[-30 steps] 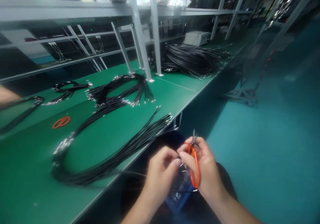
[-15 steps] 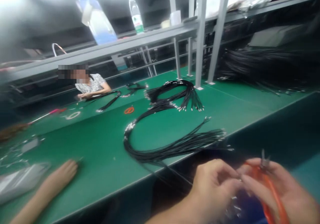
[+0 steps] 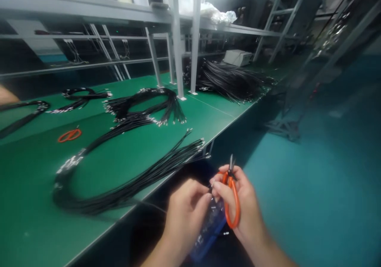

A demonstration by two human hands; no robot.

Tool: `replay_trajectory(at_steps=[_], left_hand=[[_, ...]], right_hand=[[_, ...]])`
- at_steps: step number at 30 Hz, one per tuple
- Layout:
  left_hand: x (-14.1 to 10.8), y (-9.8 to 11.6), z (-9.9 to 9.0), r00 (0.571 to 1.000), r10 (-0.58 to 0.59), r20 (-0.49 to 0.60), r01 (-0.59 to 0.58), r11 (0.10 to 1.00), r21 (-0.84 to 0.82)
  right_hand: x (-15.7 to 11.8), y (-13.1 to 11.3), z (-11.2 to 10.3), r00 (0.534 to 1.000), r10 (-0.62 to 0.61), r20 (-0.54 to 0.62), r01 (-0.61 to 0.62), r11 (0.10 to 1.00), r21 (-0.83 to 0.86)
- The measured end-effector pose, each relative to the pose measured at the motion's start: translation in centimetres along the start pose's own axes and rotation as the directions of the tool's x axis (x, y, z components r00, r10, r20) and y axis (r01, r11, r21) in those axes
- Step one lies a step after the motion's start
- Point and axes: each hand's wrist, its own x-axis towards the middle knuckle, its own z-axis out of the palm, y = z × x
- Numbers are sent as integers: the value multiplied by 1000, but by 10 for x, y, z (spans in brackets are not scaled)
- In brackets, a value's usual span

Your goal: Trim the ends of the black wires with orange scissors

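My left hand is closed, thumb and fingers pinching the end of a thin black cable. That cable seems to run behind the hand from the bundle on the table. My right hand grips orange-handled scissors, blades pointing up, while its thumb and fingertip meet the small cable end at the left fingertips. Beneath both hands sits a blue bin with small shiny pieces in it, partly hidden. Beside them a curved bundle of black cables with metal tips lies on the green table.
A second cable coil, a smaller bundle and an orange-handled pair of scissors or loop lie farther back. Shelf posts rise from the table near a large cable pile. A co-worker's arm shows at left.
My view has swung to the right, so the table things shift left and the floor shows. Both hands stay together at the cable end, with the scissors still in the right.
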Motion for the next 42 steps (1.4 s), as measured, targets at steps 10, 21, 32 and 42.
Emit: replay_trajectory(at_steps=[10,21,32,42], left_hand=[[-6,-4,2,998,60,-7,-58,986,156],[-8,-5,5,999,45,-24,-39,981,190],[5,-8,1,983,-178,47,183,970,-158],[9,-12,-8,968,-195,155,231,938,-258]], right_hand=[[3,1,0,999,44,14,-44,998,37],[9,6,-4,998,64,29,-64,998,4],[7,10,0,986,168,10,-168,976,137],[7,10,6,994,106,14,-106,994,-4]])
